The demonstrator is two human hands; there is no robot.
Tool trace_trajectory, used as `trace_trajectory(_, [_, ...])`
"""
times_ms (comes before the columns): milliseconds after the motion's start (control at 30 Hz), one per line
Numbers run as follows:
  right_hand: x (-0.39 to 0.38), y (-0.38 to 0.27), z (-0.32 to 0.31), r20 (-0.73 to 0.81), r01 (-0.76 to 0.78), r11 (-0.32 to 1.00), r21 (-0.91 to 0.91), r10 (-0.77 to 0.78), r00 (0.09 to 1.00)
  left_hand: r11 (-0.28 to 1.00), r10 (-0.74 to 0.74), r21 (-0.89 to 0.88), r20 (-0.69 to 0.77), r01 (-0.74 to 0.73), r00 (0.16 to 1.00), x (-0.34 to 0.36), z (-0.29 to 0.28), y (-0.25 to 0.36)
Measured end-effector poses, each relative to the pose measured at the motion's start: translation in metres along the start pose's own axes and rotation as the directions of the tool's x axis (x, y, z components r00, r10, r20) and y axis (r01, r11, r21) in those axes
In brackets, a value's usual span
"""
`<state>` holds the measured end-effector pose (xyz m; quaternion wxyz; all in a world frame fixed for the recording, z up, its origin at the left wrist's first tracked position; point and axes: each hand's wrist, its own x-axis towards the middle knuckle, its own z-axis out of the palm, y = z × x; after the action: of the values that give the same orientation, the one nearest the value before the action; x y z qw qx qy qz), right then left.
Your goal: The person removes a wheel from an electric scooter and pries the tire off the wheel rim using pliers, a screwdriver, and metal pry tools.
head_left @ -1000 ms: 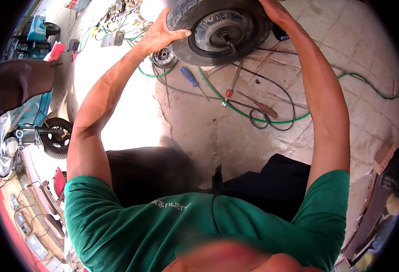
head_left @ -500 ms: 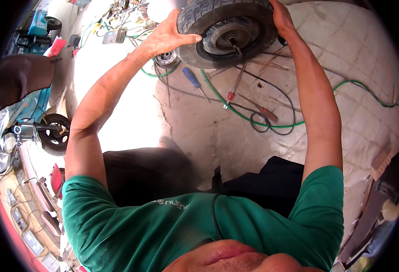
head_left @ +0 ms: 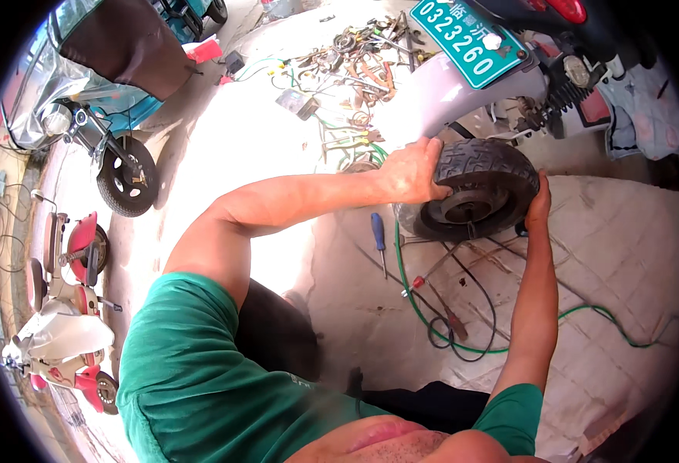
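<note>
Between my two hands is a wheel (head_left: 490, 163) with a black knobby tyre and a dark hub, its axle end toward me. My left hand (head_left: 415, 174) grips the tyre's left side, thumb over the sidewall. On the right side, my right hand (head_left: 538, 207) is closed around the tyre edge, its fingers partly hidden behind it. Just beyond the wheel stands the rear of a scooter, with a pale mudguard (head_left: 439, 96) and a green number plate (head_left: 474, 42). Whether the wheel touches the floor or the scooter, I cannot tell.
A blue-handled screwdriver (head_left: 379, 231), a red-handled tool (head_left: 456, 324), a green hose (head_left: 412, 312) and a looped black cable (head_left: 495, 305) lie on the floor nearer me. Many tools (head_left: 366, 58) are heaped at the back. Other scooters (head_left: 69, 309) stand at left.
The view has shifted, bringing the scooter's rear and plate into sight beyond the wheel. The wheel, held by both hands throughout, now appears lower and further right, beside the mudguard.
</note>
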<state>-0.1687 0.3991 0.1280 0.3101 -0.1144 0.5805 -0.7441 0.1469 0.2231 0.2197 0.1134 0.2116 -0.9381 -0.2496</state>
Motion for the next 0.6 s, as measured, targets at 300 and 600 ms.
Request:
trace_trajectory(300, [0.002, 0.019, -0.013, 0.041, 0.081, 0.996, -0.047, -0.079, 0.996, 0.745, 0.657, 0.167, -0.346, -0.645, 0.670, -0.001, -0.012, 0.039])
trace_trajectory(600, [-0.001, 0.052, -0.211, 0.205, 0.155, 0.422, -0.893, 0.075, 0.976, 0.757, 0.639, 0.015, -0.226, -0.653, 0.736, 0.010, -0.004, 0.041])
